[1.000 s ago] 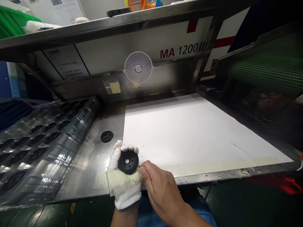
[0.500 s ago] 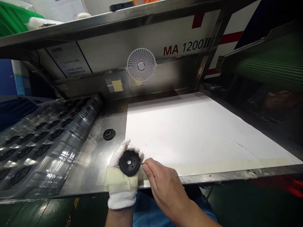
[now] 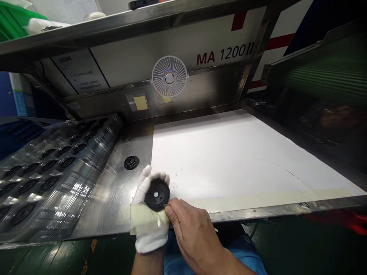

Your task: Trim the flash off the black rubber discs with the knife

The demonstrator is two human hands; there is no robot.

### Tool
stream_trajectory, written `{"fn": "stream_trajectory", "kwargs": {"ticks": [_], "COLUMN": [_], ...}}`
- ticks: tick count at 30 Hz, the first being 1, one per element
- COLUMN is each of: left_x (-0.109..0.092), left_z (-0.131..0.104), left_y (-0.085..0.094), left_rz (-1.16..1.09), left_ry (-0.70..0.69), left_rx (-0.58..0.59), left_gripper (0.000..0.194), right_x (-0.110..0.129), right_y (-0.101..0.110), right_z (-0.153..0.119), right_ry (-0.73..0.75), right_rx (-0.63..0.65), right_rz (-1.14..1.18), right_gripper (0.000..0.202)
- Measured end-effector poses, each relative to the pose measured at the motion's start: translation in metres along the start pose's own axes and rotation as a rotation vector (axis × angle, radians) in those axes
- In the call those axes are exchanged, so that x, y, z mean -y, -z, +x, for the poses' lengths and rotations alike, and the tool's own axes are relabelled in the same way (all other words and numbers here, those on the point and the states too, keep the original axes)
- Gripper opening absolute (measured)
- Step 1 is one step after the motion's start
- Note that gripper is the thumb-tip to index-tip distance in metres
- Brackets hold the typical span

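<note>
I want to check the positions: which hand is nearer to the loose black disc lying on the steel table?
Left. The gloved left hand sits just below the loose black disc; the bare right hand is farther right.

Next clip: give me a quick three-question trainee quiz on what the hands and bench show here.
1. True or false: the left hand wears a white glove.
2. What does the left hand hold? A) the black disc B) a yellow cup C) a screwdriver
3. Fill in: a second black disc lies on the metal bench, to the ____ of the white sheet.

Key: 1 true; 2 A; 3 left. The bare right hand touches the held disc's edge.
</note>
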State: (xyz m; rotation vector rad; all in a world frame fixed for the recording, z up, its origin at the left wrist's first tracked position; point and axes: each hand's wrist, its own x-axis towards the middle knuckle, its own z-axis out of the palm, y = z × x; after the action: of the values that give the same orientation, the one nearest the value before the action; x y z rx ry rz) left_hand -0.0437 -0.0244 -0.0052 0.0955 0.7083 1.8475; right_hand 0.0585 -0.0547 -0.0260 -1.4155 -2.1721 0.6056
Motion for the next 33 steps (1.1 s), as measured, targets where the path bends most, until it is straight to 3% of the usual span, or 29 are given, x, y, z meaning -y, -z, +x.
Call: {"fn": "stream_trajectory", "kwargs": {"ticks": [4,8,13,16,19,23,28,33], "left_x": [-0.007,-0.007,-0.001,0.0,-0.002,-0.009,-0.012,-0.003], "left_z": [-0.003,-0.001,0.005,0.005,0.003,0.0,0.0,0.007], "left_y": [0.003,0.0,-0.007,-0.006,-0.001,0.005,0.0,-0.003], "left_rz": [0.052,0.008,-0.017,-0.046,-0.01,0.022,0.001,0.023], "left_ry": [0.217,0.148,0.117,0.048,-0.016,0.214,0.127,0.038], "left_rx": [0.113,0.085,-0.04,-0.05,-0.023,0.1,0.092,0.017], "left_gripper": [0.045,0.031,0.013,0.016,0.032,0.045,0.03,0.02], "right_x": [-0.008,-0.012,-0.005,0.001,0.002,-0.003,-0.009,-0.003], "right_y": [0.005,0.007,0.001,-0.002,-0.003,-0.001,0.002,0.001], "right_z": [0.001,0.001,0.001,-0.001,-0.002,-0.001,0.004,0.002], "right_ry": [-0.004,-0.037,-0.02,0.0,0.024,0.022,-0.012,-0.007], "right_rx": [-0.019,-0.042,-0.031,-0.015,0.01,-0.008,-0.06,-0.035], "right_rz": [0.013,-0.008,-0.028,-0.038,-0.032,0.03,0.001,-0.023], "right_gripper": [0.026,0.028,0.027,0.028,0.027,0.027,0.028,0.028]}}
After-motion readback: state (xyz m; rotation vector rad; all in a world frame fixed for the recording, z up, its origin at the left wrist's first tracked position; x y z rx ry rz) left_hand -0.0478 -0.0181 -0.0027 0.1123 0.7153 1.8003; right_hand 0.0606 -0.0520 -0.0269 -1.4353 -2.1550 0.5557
